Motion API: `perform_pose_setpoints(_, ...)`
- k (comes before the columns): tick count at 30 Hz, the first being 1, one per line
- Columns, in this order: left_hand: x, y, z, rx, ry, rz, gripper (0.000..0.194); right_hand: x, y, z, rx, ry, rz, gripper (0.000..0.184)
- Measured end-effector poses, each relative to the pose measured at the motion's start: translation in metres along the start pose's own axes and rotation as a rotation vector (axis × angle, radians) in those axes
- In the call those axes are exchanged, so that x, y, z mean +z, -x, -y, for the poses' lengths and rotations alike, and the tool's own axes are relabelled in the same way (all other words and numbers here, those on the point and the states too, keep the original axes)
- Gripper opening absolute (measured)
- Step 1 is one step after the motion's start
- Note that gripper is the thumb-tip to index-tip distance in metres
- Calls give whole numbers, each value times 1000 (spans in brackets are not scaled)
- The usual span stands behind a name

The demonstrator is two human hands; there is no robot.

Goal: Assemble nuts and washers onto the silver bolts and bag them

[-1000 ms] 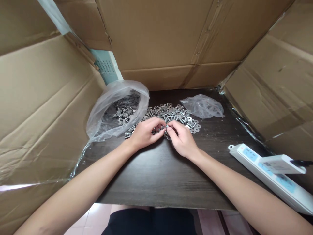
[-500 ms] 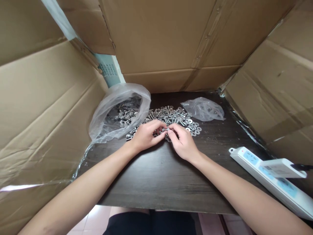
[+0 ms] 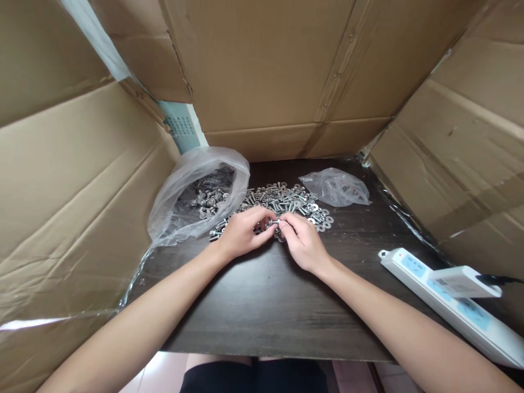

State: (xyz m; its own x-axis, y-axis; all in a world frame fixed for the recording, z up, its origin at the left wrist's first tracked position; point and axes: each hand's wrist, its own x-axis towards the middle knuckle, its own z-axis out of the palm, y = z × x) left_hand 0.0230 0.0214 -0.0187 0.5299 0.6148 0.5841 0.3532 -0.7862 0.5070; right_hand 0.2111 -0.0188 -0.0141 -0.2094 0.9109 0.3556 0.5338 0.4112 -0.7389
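Note:
A small silvery bolt (image 3: 275, 222) lies roughly level between the fingertips of both hands, just in front of a heap of loose bolts, nuts and washers (image 3: 286, 199). My left hand (image 3: 245, 232) is closed with thumb and forefinger at the bolt's left end. My right hand (image 3: 303, 240) pinches its right end between thumb and forefinger. Whether a nut or washer sits on the bolt is too small to tell. Left of the heap, a clear plastic bag (image 3: 164, 210) stands wide open, with bolt assemblies (image 3: 208, 202) inside.
A smaller clear bag (image 3: 338, 188) with some metal parts rests behind the heap on the right. A white power strip (image 3: 421, 278) with a plugged-in adapter (image 3: 464, 283) runs along the right side. Cardboard walls (image 3: 286, 71) enclose the dark table (image 3: 262, 305).
Both hands stay together at the bolt; the left fingers have loosened slightly around it. The whole view has shifted a little as the camera moved.

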Motion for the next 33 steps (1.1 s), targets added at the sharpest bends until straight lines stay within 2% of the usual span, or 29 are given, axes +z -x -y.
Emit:
perform_pose_setpoints(11, -1, 0, -1, -15, 2, 20, 10, -1, -1, 0, -3, 24, 7, 32)
perform_pose_setpoints(26, -1, 0, -1, 0, -20, 8, 11, 0, 0, -2, -7, 26, -11, 23)
perform_pose_setpoints(33, 0, 0, -1, -2, -11, -5, 10, 1, 1, -1, 16, 15, -54, 8)
